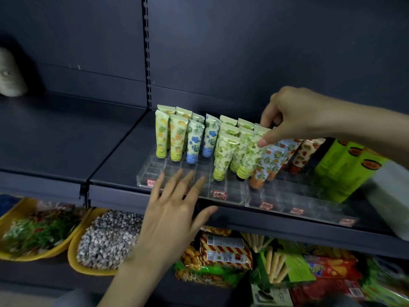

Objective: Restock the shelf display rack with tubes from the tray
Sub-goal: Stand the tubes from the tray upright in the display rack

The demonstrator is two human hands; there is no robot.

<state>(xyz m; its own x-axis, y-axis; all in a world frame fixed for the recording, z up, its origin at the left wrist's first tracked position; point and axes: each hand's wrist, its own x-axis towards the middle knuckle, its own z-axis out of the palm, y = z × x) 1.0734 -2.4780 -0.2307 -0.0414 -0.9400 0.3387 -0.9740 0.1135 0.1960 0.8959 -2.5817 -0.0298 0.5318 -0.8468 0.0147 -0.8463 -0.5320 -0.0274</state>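
A clear acrylic display rack (pixel 223 197) sits on the dark shelf and holds several upright tubes. Yellow fruit-print tubes (pixel 161 136) stand at its left, blue flower tubes (pixel 194 142) beside them, green leaf tubes (pixel 225 156) in the middle and orange-print tubes (pixel 264 167) to the right. My right hand (pixel 294 116) pinches the top of a green leaf tube (pixel 257 138) standing in the rack. My left hand (pixel 174 207) has its fingers spread flat over the rack's empty front compartments. No tray is in view.
Tall green packages (pixel 345 169) and a white pack (pixel 391 196) stand right of the rack. The shelf (pixel 55 138) runs on to the left. Below lie yellow bowls of seeds (pixel 106 240) and greens (pixel 37 231), plus snack bags (pixel 225 253).
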